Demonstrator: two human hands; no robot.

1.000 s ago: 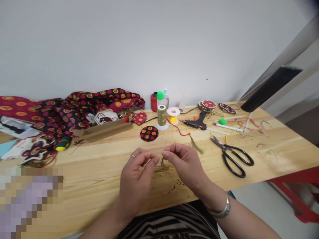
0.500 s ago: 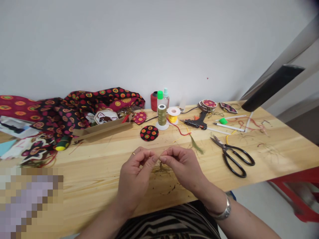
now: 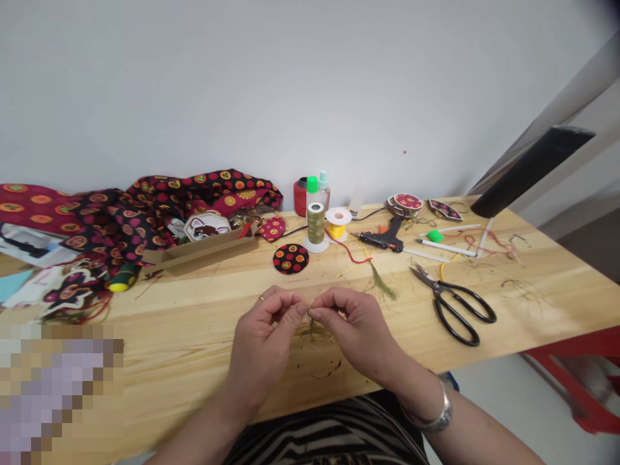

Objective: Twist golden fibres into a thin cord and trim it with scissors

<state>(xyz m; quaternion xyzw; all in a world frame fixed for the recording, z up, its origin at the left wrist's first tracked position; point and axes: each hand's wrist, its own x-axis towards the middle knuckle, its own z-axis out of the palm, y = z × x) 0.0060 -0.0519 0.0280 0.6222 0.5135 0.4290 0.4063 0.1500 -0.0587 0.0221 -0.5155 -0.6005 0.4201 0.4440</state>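
My left hand [image 3: 266,339] and my right hand [image 3: 351,323] meet fingertip to fingertip just above the wooden table [image 3: 194,323]. Both pinch a small bundle of olive-green threads [image 3: 311,325], which hangs between the fingers and touches the table. A ring shows on the left hand, a silver bangle on the right wrist. Another green thread tassel [image 3: 382,285] lies just beyond the right hand.
Black scissors [image 3: 453,300] lie to the right. Behind the hands stand a green thread spool [image 3: 315,224], a yellow spool [image 3: 336,223], a round patterned fabric disc [image 3: 290,258], a glue gun [image 3: 382,240], bottles [image 3: 312,192]. Patterned cloth [image 3: 145,210] and a cardboard box [image 3: 198,248] sit left.
The hands have drawn closer together and lowered slightly; the fingertips, apart a second ago, now pinch the threads at one spot. The camera shifted a little.
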